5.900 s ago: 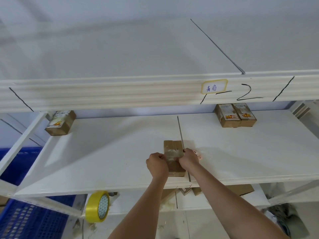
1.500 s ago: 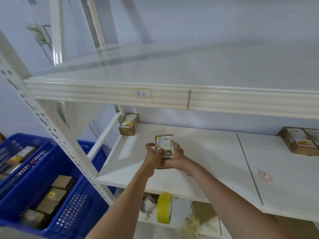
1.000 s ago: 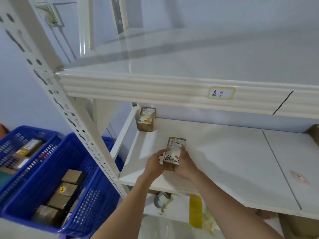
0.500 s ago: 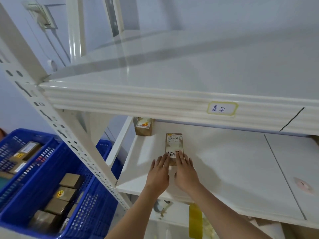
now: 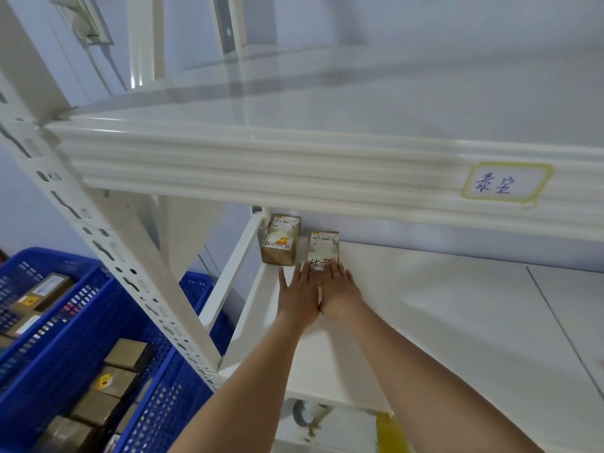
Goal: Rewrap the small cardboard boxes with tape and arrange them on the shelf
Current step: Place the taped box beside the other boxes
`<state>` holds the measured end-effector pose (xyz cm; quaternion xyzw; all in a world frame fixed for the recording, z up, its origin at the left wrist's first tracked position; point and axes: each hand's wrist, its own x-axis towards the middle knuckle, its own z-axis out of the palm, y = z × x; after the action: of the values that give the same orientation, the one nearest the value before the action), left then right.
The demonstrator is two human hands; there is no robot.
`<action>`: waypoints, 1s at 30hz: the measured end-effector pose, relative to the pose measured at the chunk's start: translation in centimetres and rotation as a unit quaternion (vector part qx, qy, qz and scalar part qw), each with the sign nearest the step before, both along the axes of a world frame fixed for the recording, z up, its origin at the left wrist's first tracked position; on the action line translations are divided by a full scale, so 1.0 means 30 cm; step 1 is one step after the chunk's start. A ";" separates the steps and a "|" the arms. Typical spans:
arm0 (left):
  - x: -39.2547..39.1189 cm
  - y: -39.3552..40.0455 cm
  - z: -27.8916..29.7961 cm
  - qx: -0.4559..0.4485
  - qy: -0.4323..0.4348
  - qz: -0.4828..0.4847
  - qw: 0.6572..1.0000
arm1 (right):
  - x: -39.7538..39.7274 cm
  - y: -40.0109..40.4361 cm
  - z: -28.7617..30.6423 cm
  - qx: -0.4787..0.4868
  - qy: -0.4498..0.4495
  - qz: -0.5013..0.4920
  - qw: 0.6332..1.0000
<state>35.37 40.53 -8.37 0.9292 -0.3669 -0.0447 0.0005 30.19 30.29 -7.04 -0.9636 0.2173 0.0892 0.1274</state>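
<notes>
up on the middle shelf [image 5: 441, 315], both hands lie flat with fingers straight and spread, neither curled round anything. the left hand [image 5: 299, 297] rests palm-down on the board, its fingertips at the near left corner of the box [image 5: 323, 253]. the right hand [image 5: 341, 295] sits beside it, the two touching along their inner edges, and its fingertips lie on the near end of the box top, over the black handwriting there. the box lies flat, long side running away from the person, label up with a barcode strip at its far end. it is deep on the shelf, near the back left corner.

just left of it, apart by a narrow gap, stands a second box [image 5: 281, 241], turned a little off square, with a white and orange label on top; it sits against the upright brace at the shelf's left end.

the beam [image 5: 261, 168] of the shelf above crosses the view, and on its right part is a yellow-edged tag [image 5: 506, 184] with blue handwriting. a perforated post [image 5: 108, 246] slants down the left. beyond it, low on the left, are blue crates [image 5: 157, 397] holding more brown boxes. under the shelf edge a bit of yellow tape [image 5: 392, 433] shows, blurred.
</notes>
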 end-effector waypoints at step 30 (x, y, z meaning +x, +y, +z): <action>0.032 -0.091 0.106 -0.071 0.125 0.007 0.990 | 0.004 -0.114 0.098 0.045 -0.076 -0.081 0.993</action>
<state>36.33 37.80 -5.18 0.9164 -0.3600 -0.1340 0.1126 30.30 26.87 -4.11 -0.9402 0.2797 0.0152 0.1939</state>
